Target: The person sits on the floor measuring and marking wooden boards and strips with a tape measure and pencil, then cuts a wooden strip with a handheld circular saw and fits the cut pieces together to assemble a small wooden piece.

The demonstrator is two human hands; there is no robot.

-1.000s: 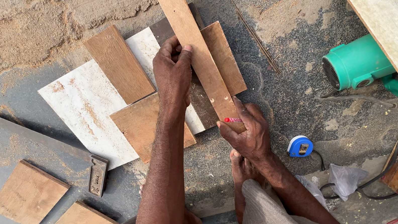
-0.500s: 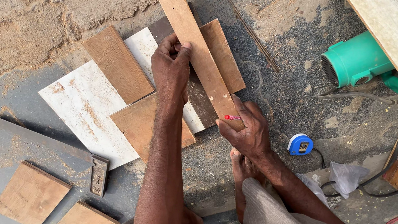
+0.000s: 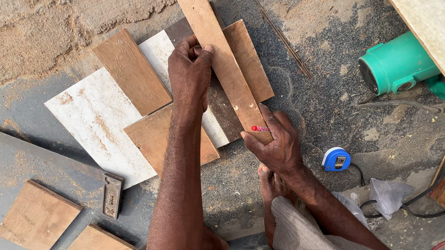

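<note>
While the left hand (image 3: 189, 72) pressed its fingers down on the edge of the long wooden strip (image 3: 216, 52), the right hand (image 3: 271, 144) pinched a red pencil (image 3: 260, 129) against the strip's near end. That strip lay on the ground with its long axis running away from the person, slightly tilted left, between the two hands; the right hand was nearer its end. Under it sat one white board (image 3: 95, 121) and several brown offcuts. Two more offcuts (image 3: 36, 217) lay apart at the left beside one dark try square (image 3: 111, 196). One blue tape measure (image 3: 336, 159) rested near the right hand, one green power tool (image 3: 396, 67) farther off.
</note>
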